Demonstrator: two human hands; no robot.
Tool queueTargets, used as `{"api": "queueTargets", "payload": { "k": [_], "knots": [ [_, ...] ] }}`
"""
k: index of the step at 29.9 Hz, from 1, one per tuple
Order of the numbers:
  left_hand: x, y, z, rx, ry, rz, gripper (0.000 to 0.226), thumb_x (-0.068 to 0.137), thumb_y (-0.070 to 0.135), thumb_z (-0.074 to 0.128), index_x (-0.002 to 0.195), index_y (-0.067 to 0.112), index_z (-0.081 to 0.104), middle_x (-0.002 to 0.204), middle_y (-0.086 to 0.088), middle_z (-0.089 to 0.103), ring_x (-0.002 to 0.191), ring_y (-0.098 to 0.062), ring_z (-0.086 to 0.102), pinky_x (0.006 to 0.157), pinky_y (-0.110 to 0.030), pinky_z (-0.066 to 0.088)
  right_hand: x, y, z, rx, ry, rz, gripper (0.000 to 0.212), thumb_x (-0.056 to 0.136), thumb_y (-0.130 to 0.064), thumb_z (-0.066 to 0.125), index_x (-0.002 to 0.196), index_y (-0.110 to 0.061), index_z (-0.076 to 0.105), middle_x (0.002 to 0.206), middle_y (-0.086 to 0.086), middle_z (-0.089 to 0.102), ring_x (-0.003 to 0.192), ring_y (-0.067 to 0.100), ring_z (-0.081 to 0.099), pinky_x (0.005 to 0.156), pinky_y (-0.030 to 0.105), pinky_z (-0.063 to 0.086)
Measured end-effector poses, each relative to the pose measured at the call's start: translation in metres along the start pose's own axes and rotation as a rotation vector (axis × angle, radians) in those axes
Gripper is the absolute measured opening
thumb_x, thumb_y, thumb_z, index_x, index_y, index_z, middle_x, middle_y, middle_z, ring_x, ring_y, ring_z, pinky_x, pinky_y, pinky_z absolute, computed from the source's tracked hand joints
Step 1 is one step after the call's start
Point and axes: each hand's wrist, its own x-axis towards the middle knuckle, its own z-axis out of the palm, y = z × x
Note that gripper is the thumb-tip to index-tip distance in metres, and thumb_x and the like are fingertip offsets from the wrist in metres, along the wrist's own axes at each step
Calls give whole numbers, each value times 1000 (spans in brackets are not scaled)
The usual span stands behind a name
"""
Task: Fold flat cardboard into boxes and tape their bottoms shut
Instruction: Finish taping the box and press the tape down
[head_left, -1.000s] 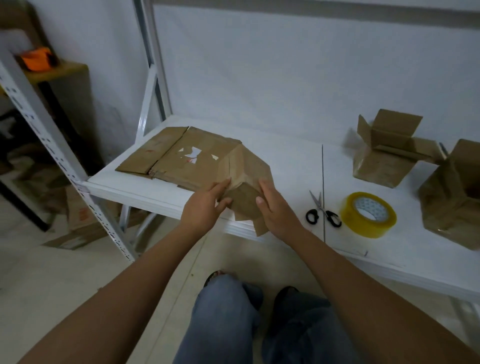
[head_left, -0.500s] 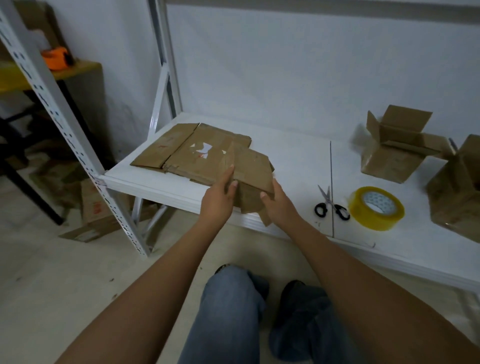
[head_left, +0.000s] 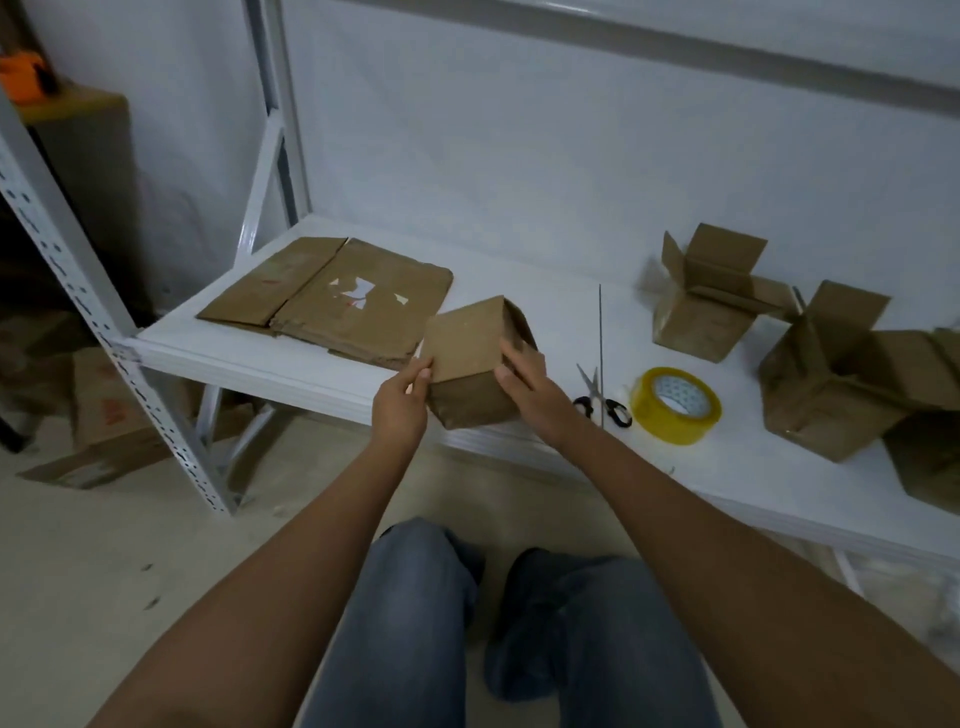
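I have the half-formed box (head_left: 475, 364) caught between both hands at the front edge of the white shelf (head_left: 519, 260). My left hand (head_left: 402, 400) pinches its left corner, thumb on the near face, fingers hidden behind. My right hand (head_left: 524, 382) lies along the right side with fingers fairly straight — pressing rather than wrapping, as far as I can tell.

The box sits tilted, its broad top panel facing up and toward me, its long axis running from my hands away toward the back wall and a little right. The far end looks open, though I cannot see inside it.

The risk, as I judge it: the grip is light and the cardboard is soft and creased, so the walls could spring back flat or skew if either hand eases off before the bottom flaps are folded in. The box also overhangs the shelf edge — a slip would drop it onto my knees.

Flat cardboard (head_left: 332, 296) lies just beyond on the left. The scissors (head_left: 602, 400) and yellow tape roll (head_left: 675, 405) wait to the right, with finished boxes (head_left: 701, 301) farther along.
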Motion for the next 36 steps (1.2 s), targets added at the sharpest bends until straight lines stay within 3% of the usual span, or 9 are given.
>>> {"api": "queueTargets", "payload": {
  "k": [5,10,14,17,19,25,31,34,36],
  "knots": [
    [-2,-2,-14,141,-96,124,35,101,24,44,134,16,54,138,-5,53,127,-21,48,97,-22,35,4,-22,32,79,14,-90,51,105,-23,24,146,7,16,155,21,17,141,26,18,110,21,21],
    [-2,-20,-28,37,-178,-95,41,100,21,45,141,14,46,142,-7,50,131,-22,45,107,-31,35,22,-12,44,-300,117,-85,51,104,-26,27,151,-11,14,160,4,9,147,15,6,115,24,6],
    [0,-12,-27,45,-95,-44,43,102,28,39,143,17,42,143,-6,48,132,-22,44,104,-30,34,21,-8,48,-664,139,-111,60,102,-44,27,152,-15,12,160,0,6,147,15,1,117,32,5],
    [9,8,-33,116,-35,84,40,102,25,42,142,22,44,140,-3,51,127,-20,48,97,-24,35,24,-11,40,-672,125,-48,83,92,-61,39,153,-14,7,160,1,2,147,15,-1,118,35,4],
    [17,22,-35,131,-124,156,40,101,22,43,141,24,44,142,0,50,128,-18,48,101,-26,36,29,-11,32,-686,90,-7,97,84,-69,45,153,-15,4,160,2,0,147,15,0,118,37,2],
    [41,30,-29,545,-418,364,42,101,16,42,143,12,41,157,-2,23,147,-14,11,117,-33,15,36,-5,30,-422,21,57,109,72,-74,58,152,-20,8,159,-1,10,145,18,13,117,43,22],
    [49,36,-36,769,-533,492,40,102,21,39,140,11,45,152,-4,35,145,-16,19,116,-33,19,35,-2,37,-272,49,52,117,63,-78,62,152,-23,9,157,-1,19,141,18,25,112,45,33],
    [45,45,-47,851,-493,573,38,101,23,40,135,10,52,147,-5,43,140,-16,30,111,-29,24,33,-4,37,-307,34,21,110,72,-64,67,152,-20,6,158,0,15,143,19,22,113,42,30],
    [36,49,-57,882,-399,614,36,101,27,40,131,13,55,143,-2,47,126,-19,47,101,-30,35,35,-5,39,-348,34,-27,108,71,-69,65,152,-26,9,157,-1,18,140,20,28,109,46,35]
  ]
}}
